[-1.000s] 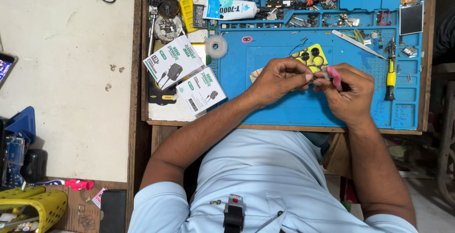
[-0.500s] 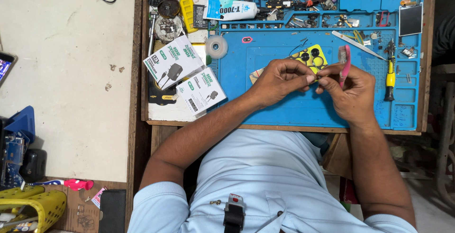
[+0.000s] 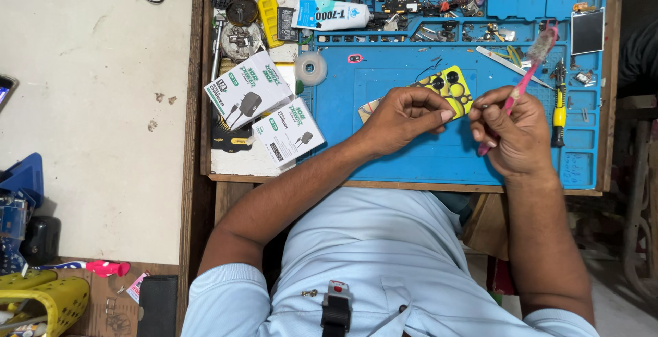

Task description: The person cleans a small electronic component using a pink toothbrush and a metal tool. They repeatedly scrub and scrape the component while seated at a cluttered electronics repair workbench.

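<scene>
left hand (image 3: 404,114): fingers pinched on yellow phone case (image 3: 452,89), just beyond its fingertips. right hand (image 3: 514,131): closed around pink toothbrush (image 3: 524,69), bristles angled away. beneath both: blue work mat (image 3: 411,152). beyond: glue tube (image 3: 332,15).

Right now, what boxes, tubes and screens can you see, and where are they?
Two charger boxes: white-green rectangles, mat's left edge, overlapping.
Glue tube: white-blue, lying along the mat's top.
Small screen: grey rectangle, top right corner.
Yellow phone case: under the left hand.
</scene>
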